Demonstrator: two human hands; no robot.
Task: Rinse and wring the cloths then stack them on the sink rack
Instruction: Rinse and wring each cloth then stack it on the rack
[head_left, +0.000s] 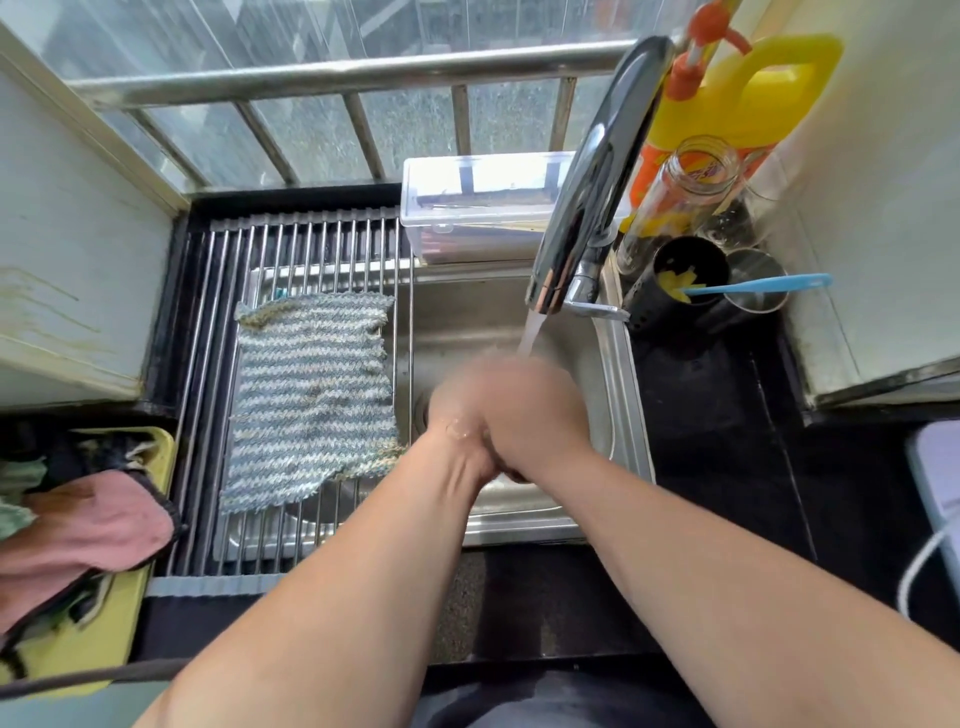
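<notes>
We see a black counter (717, 415) under a barred window (337, 73). At its left edge a yellow tray (119, 597) holds a pink cloth (88, 525). Next, the roll-up rack (311, 249) spans the left half of the sink (623, 374). The striped cloth (311, 395) lies flat there, long axis far-to-near. The left hand (457, 410) and right hand (540, 410) press together under the faucet (592, 192), in its stream (530, 332). They are blurred, so we cannot tell their grip.

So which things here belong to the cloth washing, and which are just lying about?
Part of the job: blue-and-white striped cloth on the steel-bar sink rack; running chrome tap; steel sink; pink cloth in the yellow tray; left hand and right hand, blurred under the water.
Lying about: yellow detergent jug; clear plastic box; glass jar; black holder with blue-handled tool.
</notes>
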